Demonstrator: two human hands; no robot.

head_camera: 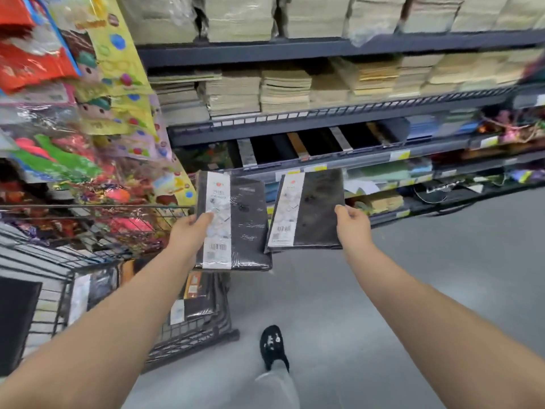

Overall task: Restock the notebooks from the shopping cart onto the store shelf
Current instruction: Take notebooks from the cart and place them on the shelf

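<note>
My left hand grips a black plastic-wrapped notebook by its left edge; a white label strip runs down its cover. My right hand holds a second black notebook by its right edge. Both notebooks hang in the air in front of the store shelf, side by side and slightly overlapping at the bottom. Similar black notebooks with coloured spines lie in a row on the shelf behind them. The wire shopping cart stands at the lower left, with more wrapped notebooks inside it.
Stacks of beige paper pads fill the upper shelves. Colourful packaged toys and bags hang at the left, above the cart. Coloured paper lies on the lower shelves. My black shoe rests on the grey floor.
</note>
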